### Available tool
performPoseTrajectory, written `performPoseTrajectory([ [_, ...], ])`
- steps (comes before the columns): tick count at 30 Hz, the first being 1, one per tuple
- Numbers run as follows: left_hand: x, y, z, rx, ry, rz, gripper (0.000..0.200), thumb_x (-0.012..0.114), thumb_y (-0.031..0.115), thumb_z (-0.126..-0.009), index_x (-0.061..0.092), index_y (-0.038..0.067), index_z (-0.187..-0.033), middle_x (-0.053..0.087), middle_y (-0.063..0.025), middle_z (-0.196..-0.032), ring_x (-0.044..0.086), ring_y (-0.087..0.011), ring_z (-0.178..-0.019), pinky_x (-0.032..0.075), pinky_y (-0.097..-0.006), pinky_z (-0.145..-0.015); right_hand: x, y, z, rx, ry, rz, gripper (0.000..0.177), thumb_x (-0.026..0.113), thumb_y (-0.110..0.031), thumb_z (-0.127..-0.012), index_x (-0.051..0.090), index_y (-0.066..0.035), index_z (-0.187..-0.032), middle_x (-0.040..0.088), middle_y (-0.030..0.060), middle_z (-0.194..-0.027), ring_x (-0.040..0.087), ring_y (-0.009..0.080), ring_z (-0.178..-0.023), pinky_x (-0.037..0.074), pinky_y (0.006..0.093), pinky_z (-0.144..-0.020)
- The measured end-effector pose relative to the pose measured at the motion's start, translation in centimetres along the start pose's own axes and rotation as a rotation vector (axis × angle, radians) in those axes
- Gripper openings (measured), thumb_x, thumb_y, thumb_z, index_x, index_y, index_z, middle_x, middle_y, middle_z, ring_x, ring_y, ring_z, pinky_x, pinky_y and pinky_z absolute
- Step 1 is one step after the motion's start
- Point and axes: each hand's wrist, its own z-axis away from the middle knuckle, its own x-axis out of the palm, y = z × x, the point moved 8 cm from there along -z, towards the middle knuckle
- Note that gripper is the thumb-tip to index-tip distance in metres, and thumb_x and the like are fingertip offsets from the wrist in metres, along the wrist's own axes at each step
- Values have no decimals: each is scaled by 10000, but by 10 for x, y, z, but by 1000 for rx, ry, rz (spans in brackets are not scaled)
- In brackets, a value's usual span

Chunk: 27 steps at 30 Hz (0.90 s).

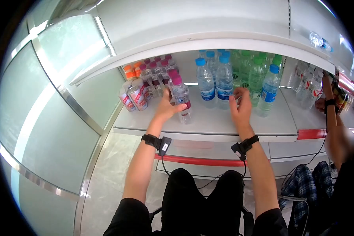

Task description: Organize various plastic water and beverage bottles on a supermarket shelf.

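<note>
My left hand (170, 107) is closed round the lower part of a clear bottle with a magenta cap (181, 98), which stands upright near the shelf's front. Behind it and to its left are several more magenta-capped bottles (155, 74). My right hand (240, 103) has its fingers apart and curved, just right of a blue-capped water bottle (224, 80); I see nothing held in it. Another blue-capped bottle (205, 80) stands to the left of that one. Right of my right hand is a bottle with a blue cap and blue label (268, 92), in front of several green bottles (257, 74).
Pink-and-white cans (137, 98) and orange-capped bottles (129, 71) stand at the shelf's left end. A bottle lies on the upper shelf (320, 41). At the right, another person's arm (329, 88) reaches among bottles (312, 88). Glass panels (47, 106) border the left.
</note>
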Motion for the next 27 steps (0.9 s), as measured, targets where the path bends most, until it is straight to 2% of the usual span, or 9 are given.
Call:
performPoseTrajectory([
  [8,38,36,38,44,142,44,1122,896,299,-605,253,-34,-1462,451,-214,-1373,481,-321,-1267,390,-425,-1069,-2,-4,2,-57,-41,-24,293,677,-144,-862,558,-43,-1110,616,65,-947,565,166,-761,410,287,-597],
  [11,38,38,46,211,324,-96,1118,907,349,-599,286,-71,-1427,471,-239,-1321,488,-354,-1234,393,-443,-1048,0,-9,4,-53,-116,-14,321,685,-121,-845,556,-48,-1129,620,58,-975,567,153,-761,417,280,-604],
  [14,41,42,54,184,407,-202,1140,901,417,-605,285,-85,-1422,480,-250,-1289,497,-380,-1190,410,-460,-1011,7,-10,15,-63,-197,-42,364,700,-140,-837,554,-46,-1157,620,58,-1033,555,128,-748,423,267,-598],
  [16,39,39,58,213,428,-211,1145,889,463,-617,287,-91,-1418,485,-253,-1275,499,-390,-1171,415,-466,-996,19,-29,27,-8,-356,-72,456,741,-188,-820,534,-24,-1192,614,59,-1081,539,110,-705,425,257,-586],
  [18,38,39,63,236,452,-227,1152,876,508,-628,290,-97,-1414,491,-256,-1261,501,-401,-1153,420,-471,-980,48,-28,46,297,-694,-76,553,774,-239,-804,511,2,-1227,608,59,-1131,520,105,-656,420,251,-570],
  [20,47,44,63,274,411,-339,1158,839,572,-657,284,-105,-1415,491,-270,-1256,491,-417,-1161,421,-481,-971,51,-36,48,331,-698,-86,668,812,-292,-769,489,26,-1260,635,79,-1073,538,126,-644,439,274,-580],
  [23,59,30,64,295,386,-412,895,724,501,-829,344,-101,-1371,524,-277,-1216,530,-437,-1112,452,-485,-918,65,-37,58,339,-788,172,720,835,-314,-737,493,36,-1265,662,108,-963,569,142,-679,462,299,-600],
  [25,61,28,69,288,360,-376,605,634,358,-935,418,-58,-1318,567,-249,-1173,562,-436,-1068,470,-482,-880,60,-36,49,244,-573,200,723,857,-338,-707,509,39,-1216,642,110,-802,586,159,-668,470,331,-596],
  [27,61,25,73,288,357,-400,592,652,345,-922,433,-42,-1314,574,-234,-1172,568,-421,-1069,476,-475,-875,56,-35,50,246,-528,116,702,858,-332,-707,518,38,-1196,628,97,-784,572,150,-655,460,323,-586],
])
